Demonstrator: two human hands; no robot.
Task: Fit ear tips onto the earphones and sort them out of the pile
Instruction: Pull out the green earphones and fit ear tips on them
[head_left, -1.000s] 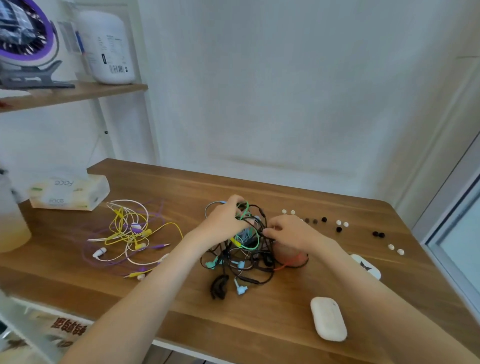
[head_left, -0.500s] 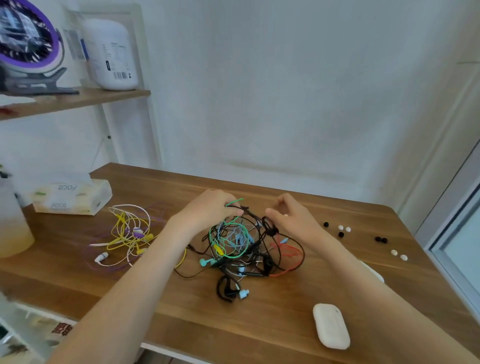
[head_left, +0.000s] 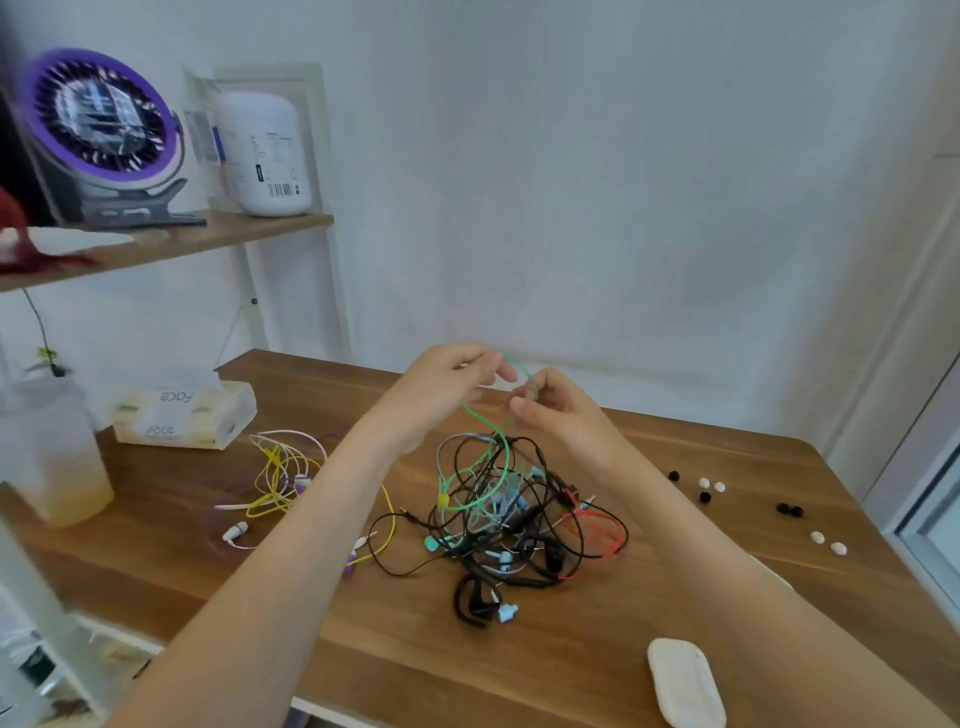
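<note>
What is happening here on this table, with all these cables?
A person is working at a wooden table. The left hand and the right hand both pinch a green earphone cable above the tangled pile; its lower part runs down into the tangle. A smaller bunch of yellow, white and purple earphones lies apart to the left. Loose black and white ear tips lie on the right.
</note>
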